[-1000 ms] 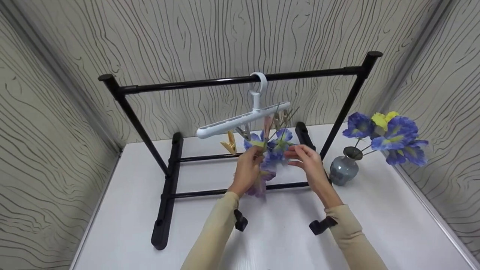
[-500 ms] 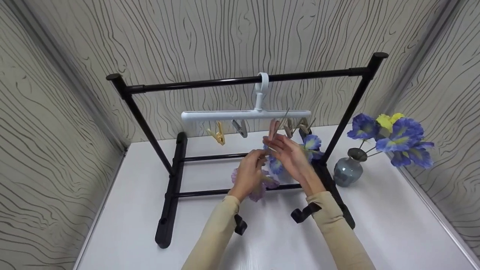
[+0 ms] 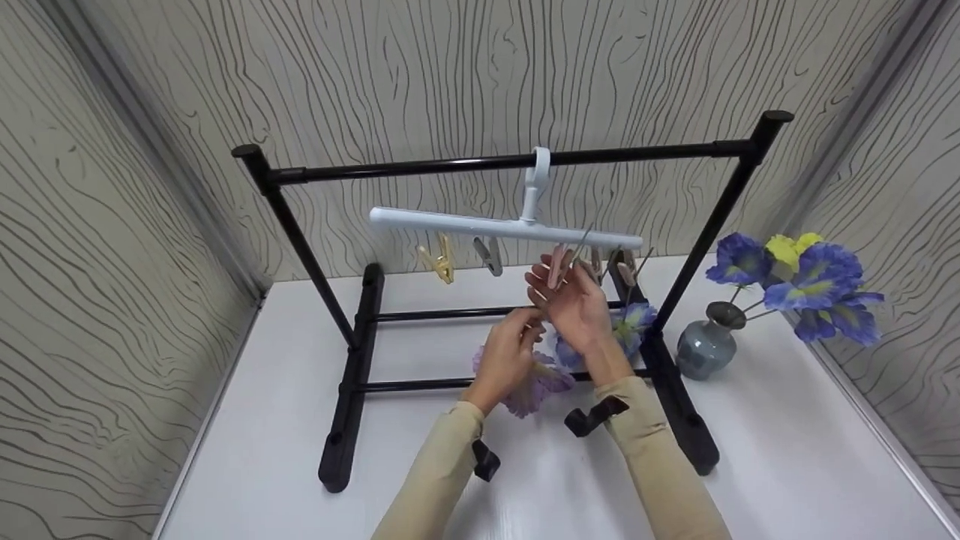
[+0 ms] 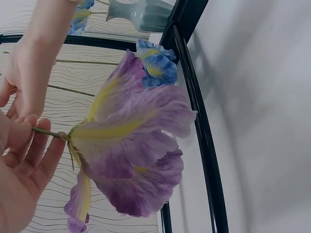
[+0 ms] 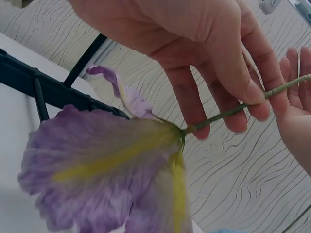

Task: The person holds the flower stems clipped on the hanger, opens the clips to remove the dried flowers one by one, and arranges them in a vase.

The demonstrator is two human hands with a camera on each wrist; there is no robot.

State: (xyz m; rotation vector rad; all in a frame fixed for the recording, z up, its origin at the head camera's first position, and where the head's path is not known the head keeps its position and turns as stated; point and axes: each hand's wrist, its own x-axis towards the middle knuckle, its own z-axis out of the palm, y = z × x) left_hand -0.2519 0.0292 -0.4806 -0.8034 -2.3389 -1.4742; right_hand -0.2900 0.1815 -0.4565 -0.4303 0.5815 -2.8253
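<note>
My left hand point(image 3: 504, 358) pinches the green stem point(image 4: 47, 131) of a purple iris point(image 4: 131, 141) just above its bloom, which hangs downward. The stem runs up toward a pink clothespin point(image 3: 559, 266) under the white hanger point(image 3: 450, 221). My right hand point(image 3: 579, 313) is turned palm up around this clothespin, its fingers extended behind it. In the right wrist view the stem crosses in front of the right hand point(image 5: 295, 109). Blue irises point(image 3: 634, 322) hang at the hanger's right side, near two more clothespins point(image 3: 627, 270), partly hidden by the right hand.
The hanger hangs from the bar point(image 3: 420, 166) of a black rack. Toward its left end dangle a yellow clothespin point(image 3: 442, 262) and a grey clothespin point(image 3: 490, 257). A grey-blue vase point(image 3: 706, 349) with blue and yellow irises stands right of the rack on the white table point(image 3: 277, 390).
The right hand has moved left and up to the pink clothespin. The hanger has swung round, its left end now higher. The left hand still pinches the purple iris stem.
</note>
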